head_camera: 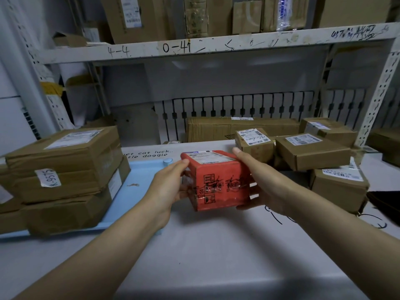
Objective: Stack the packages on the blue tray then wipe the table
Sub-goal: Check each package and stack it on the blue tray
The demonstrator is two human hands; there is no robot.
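Head view: holding a red package (218, 180) clear above the white table (194, 256), clamped between both hands. Left hand (171, 187) gripping its left face, thumb curled over the top edge, fingers hidden behind or beneath. Right hand (257, 185) gripping the right face, thumb lying along the upper corner, fingers wrapping underneath. Both closed firmly on the box, no slack showing.

Just left of the grip, lying with part of its surface bare: the blue tray (138, 180). Farther left of the grip, already sitting on that tray: a stack of brown packages (65, 176), several layers high, the top one bearing a white label.

Right of the grip and behind it, waiting on the table: a small labelled box (254, 144), touching or nearly touching the right thumb in this view; a flat brown box (311, 150) resting partly on another; a lower box (339, 187) beside the right wrist; one more at the back (329, 131).

Judging progress: stacking well under way, roughly half done, red package apparently heading trayward. Remaining: at least four packages to move, then wiping. No cloth clearly identifiable; a dark object (385, 204) at far right, too indistinct to name.
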